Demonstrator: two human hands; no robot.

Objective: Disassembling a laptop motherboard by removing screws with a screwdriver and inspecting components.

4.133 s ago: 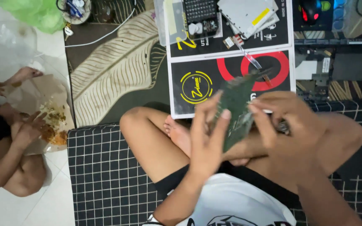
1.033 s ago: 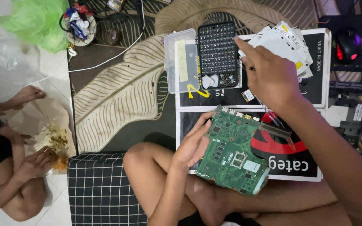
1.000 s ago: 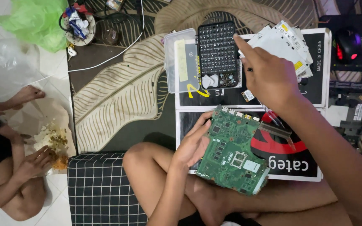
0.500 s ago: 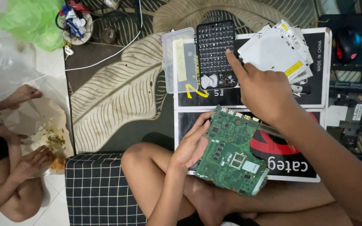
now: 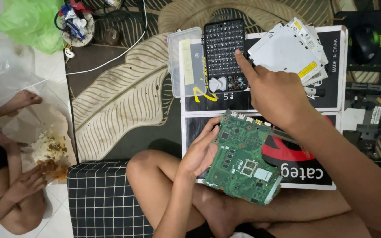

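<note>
One green circuit board (image 5: pixel 243 161), one bit case (image 5: pixel 225 55), one mouse (image 5: pixel 365 42).

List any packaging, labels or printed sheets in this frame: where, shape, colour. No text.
Upper printed sheet: under the bit case and drive, rectangular, black with white border.
Lower printed sheet: before the knees, black, red ring, white lettering.
Yellow label: on the grey optical drive, small strip.
Bit case: black tray, clear lid open at its left; right hand points at it.
Left hand holds the green circuit board.

Bare mat (image 5: pixel 120 110) left of bit case (image 5: pixel 224 55)
</note>
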